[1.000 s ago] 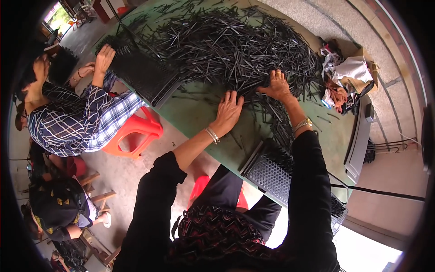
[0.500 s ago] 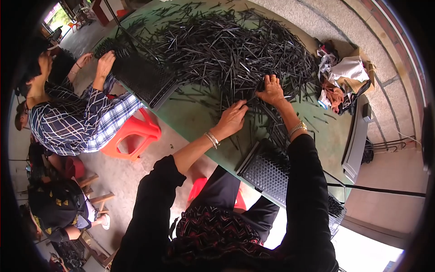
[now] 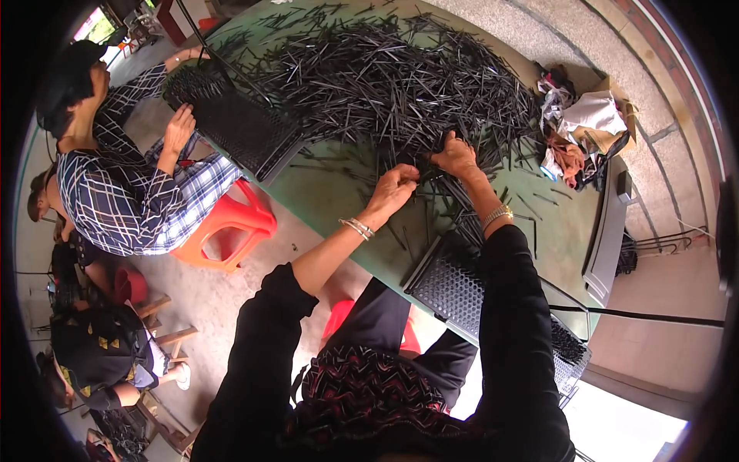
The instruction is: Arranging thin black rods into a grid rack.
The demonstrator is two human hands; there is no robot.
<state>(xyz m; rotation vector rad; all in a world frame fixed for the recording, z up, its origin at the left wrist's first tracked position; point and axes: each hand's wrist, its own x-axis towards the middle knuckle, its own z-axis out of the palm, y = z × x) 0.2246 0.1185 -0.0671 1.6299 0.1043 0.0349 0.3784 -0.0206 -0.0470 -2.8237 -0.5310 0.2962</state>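
Observation:
A large heap of thin black sticks (image 3: 369,85), probably plastic, spreads over the green table (image 3: 323,196). At the heap's near edge, my left hand (image 3: 391,192) is closed in a pinch, its fingertips against dark pieces too small to make out. Close beside it, my right hand (image 3: 456,158) curls round a few of the black sticks, thumb toward the left hand. The fingertips partly hide what lies between the hands. Nearer me, a black tray with rows of holes (image 3: 450,283) lies at the table edge, partly covered by my right forearm.
Another black tray with holes (image 3: 239,127) lies at the left, beside a seated co-worker (image 3: 127,192) on a red stool (image 3: 227,231). Crumpled bags and paper (image 3: 589,127) are piled at the right edge. A thin dark bar (image 3: 639,314) extends right from the near tray.
My left hand has shifted slightly left, and my right hand has turned and moved a little left and down. The co-worker at left has sat up, with one arm reaching farther over the table.

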